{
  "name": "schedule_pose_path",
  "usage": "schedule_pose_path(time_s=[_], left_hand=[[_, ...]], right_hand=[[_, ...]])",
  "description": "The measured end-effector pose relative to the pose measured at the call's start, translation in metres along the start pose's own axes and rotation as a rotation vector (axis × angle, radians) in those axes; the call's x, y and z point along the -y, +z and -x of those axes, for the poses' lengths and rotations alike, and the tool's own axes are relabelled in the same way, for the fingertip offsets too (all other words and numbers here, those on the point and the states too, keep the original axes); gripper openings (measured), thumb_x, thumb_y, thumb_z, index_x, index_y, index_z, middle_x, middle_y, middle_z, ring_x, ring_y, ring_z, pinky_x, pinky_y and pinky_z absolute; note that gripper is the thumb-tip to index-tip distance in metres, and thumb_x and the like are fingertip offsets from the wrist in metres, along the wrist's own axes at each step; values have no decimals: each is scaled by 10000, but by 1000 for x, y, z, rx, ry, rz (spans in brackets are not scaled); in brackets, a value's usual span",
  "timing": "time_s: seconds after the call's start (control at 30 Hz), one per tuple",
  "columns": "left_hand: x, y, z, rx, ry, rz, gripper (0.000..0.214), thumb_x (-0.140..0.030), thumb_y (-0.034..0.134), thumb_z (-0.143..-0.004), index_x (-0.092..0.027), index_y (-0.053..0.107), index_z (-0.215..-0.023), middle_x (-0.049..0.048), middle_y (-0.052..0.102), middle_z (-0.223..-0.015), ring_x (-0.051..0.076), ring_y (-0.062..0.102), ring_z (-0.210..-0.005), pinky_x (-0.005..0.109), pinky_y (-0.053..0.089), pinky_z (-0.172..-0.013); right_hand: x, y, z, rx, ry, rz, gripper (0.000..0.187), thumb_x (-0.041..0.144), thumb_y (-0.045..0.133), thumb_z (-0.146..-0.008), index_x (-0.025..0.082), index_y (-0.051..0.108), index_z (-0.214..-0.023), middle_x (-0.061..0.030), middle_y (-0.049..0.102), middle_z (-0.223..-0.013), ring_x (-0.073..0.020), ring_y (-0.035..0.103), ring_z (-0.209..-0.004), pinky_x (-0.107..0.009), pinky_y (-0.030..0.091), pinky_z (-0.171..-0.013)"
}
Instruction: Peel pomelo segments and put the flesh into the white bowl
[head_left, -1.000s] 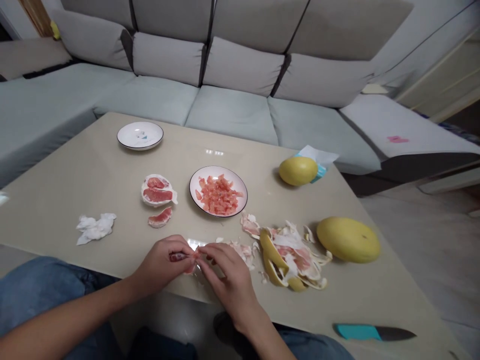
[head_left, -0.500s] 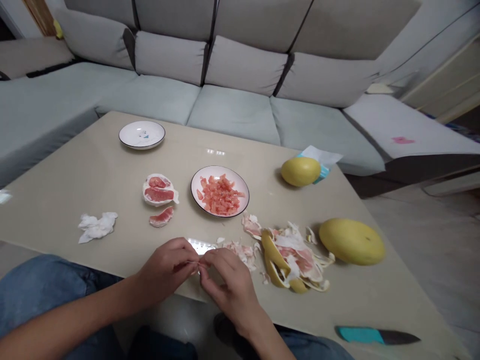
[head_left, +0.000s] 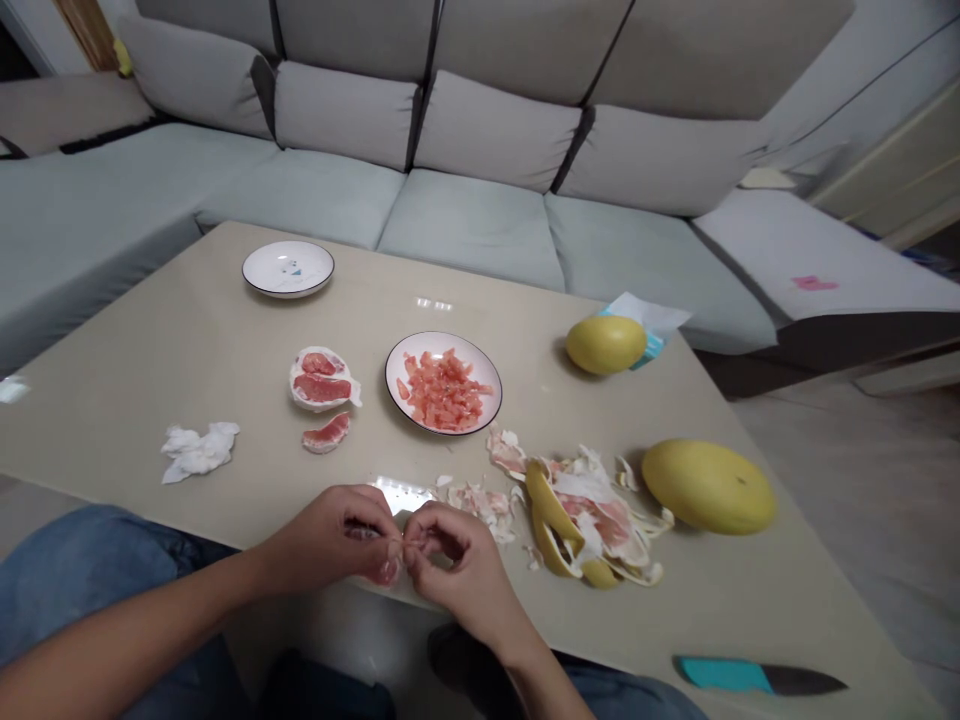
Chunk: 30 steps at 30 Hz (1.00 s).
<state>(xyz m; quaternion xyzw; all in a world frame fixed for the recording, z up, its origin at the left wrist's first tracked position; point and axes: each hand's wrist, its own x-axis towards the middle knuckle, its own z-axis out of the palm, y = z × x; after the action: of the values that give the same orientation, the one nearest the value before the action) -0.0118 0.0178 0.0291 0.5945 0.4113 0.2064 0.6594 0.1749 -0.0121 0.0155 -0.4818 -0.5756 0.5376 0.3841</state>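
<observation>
Near the table's front edge, my left hand (head_left: 330,540) is closed around a red pomelo segment (head_left: 385,573), whose lower part shows below the fingers. My right hand (head_left: 461,575) pinches at the segment's edge, its fingertips against those of the left; the bit between them is mostly hidden. Beyond the hands, a white plate with a dark rim (head_left: 397,392) carries a heap of peeled red pulp pieces (head_left: 448,390). Left of it lie a partly opened peeled pomelo (head_left: 322,380) and a loose segment (head_left: 327,434). Scraps of membrane (head_left: 484,505) lie just beyond my right hand.
Yellow rind and pith (head_left: 555,520) are piled on the right, beside a whole pomelo (head_left: 709,486). Another pomelo (head_left: 606,345) rests against a tissue pack (head_left: 654,345). A teal-handled knife (head_left: 727,674) lies front right. Crumpled tissue (head_left: 199,452) and a second plate (head_left: 262,275) are left.
My hands have turned slightly, so more of the red segment shows beneath the left fingers. The right fingers are curled more tightly. The view has shifted a little; the table things stay put.
</observation>
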Motion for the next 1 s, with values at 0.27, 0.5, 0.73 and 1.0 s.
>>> schedule_pose_path(time_s=[0.27, 0.5, 0.73, 1.0], left_hand=[[0, 0, -1, 39, -150, 122, 177, -313, 679, -756, -148, 741, -731, 12, 599, -763, 57, 447, -443, 173, 318, -359], [-1, 2, -2, -228, 108, -230, 193, -260, 612, -829, -172, 763, -747, 48, 636, -782, 134, 587, -668, 213, 446, -595], [-2, 9, 2, -259, 243, -406, 191, -228, 574, -862, -166, 738, -786, 42, 619, -761, 111, 540, -609, 207, 402, -551], [-6, 10, 5, -198, 285, -437, 228, -176, 534, -867, -157, 700, -712, 38, 583, -749, 123, 530, -653, 221, 400, -596]], right_hand=[[-8, -3, -3, 146, 161, -251, 158, 313, 666, -727, 187, 572, -723, 45, 541, -556, -93, 503, -476, -197, 399, -472], [2, -6, 3, -276, -183, 267, 157, 209, 689, -770, 218, 604, -902, -3, 557, -764, -132, 517, -623, -217, 451, -510], [-1, 6, 8, -220, -255, 258, 181, 203, 662, -839, 234, 661, -1018, -57, 658, -883, -164, 615, -714, -276, 555, -612], [0, 3, 5, -199, -179, 211, 144, 161, 627, -824, 222, 722, -912, -53, 705, -837, -163, 666, -707, -256, 575, -613]])
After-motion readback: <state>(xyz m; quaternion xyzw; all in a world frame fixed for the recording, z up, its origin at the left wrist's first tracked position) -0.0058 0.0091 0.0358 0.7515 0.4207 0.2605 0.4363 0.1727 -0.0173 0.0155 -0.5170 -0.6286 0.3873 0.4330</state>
